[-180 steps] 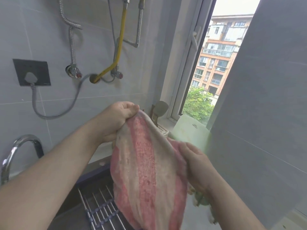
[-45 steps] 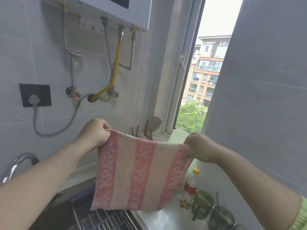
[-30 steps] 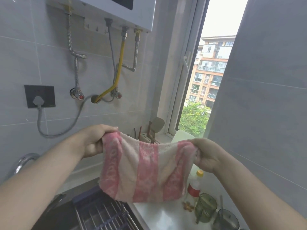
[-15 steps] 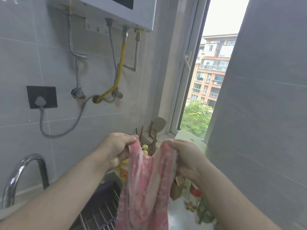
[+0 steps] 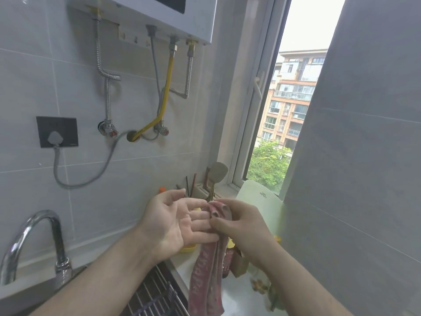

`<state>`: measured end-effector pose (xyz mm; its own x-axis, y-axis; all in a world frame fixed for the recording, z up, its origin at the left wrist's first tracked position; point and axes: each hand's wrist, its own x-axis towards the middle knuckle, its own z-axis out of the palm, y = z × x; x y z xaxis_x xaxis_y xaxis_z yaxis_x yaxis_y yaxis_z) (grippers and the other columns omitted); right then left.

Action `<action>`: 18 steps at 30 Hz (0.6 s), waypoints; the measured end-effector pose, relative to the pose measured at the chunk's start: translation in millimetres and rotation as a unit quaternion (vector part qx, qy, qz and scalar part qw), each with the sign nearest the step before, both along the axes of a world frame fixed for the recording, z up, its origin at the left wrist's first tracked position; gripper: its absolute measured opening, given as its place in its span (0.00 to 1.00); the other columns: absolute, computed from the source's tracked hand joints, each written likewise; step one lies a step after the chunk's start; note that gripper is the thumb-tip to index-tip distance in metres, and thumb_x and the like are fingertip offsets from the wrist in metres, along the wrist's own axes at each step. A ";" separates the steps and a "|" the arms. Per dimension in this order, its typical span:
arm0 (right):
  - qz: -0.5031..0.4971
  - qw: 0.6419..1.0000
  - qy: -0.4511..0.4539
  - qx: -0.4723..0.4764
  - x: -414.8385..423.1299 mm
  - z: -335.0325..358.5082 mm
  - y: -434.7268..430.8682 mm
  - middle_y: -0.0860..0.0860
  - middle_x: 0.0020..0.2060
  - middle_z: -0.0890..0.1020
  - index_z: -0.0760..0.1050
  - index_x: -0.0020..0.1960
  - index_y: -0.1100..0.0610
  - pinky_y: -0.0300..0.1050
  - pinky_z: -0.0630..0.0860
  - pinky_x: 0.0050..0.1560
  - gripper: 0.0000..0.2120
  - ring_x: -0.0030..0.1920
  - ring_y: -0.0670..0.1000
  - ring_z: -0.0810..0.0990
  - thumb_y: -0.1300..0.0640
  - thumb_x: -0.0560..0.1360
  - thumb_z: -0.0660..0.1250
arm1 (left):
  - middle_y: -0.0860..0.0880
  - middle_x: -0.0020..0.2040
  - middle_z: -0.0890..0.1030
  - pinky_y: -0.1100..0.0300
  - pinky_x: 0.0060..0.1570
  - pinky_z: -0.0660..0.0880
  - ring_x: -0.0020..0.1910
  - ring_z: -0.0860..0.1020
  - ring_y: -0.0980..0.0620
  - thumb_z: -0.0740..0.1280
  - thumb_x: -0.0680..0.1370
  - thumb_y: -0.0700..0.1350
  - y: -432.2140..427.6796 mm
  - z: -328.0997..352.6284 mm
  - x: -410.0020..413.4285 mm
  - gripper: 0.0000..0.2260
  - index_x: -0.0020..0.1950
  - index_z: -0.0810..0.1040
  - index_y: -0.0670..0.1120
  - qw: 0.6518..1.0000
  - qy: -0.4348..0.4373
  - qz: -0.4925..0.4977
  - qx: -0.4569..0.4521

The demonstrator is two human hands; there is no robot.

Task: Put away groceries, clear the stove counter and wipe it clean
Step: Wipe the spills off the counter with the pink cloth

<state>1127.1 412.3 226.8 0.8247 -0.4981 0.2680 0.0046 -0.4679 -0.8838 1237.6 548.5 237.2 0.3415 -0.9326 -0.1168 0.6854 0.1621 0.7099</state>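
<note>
Cloth [image 5: 205,286] hangs pinched by right hand [image 5: 243,226] fingers; left hand [image 5: 173,222] fingers spread open.

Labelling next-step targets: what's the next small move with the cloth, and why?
Probably close the left hand on the pink cloth to fold it into a wiping pad: the right hand pinches its top, it hangs in a loose strip, and the left palm lies open beside it.
</note>
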 end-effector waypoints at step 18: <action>0.080 0.942 -0.091 0.313 -6.0 15.5 -16.5 0.57 0.37 0.81 0.76 0.54 0.61 0.49 0.75 0.38 0.12 0.34 0.54 0.78 0.72 0.76 0.59 | 0.44 0.42 0.78 0.47 0.46 0.77 0.42 0.78 0.48 0.71 0.70 0.37 -2.3 -56.6 21.2 0.11 0.46 0.70 0.41 0.965 -0.239 0.078 0.077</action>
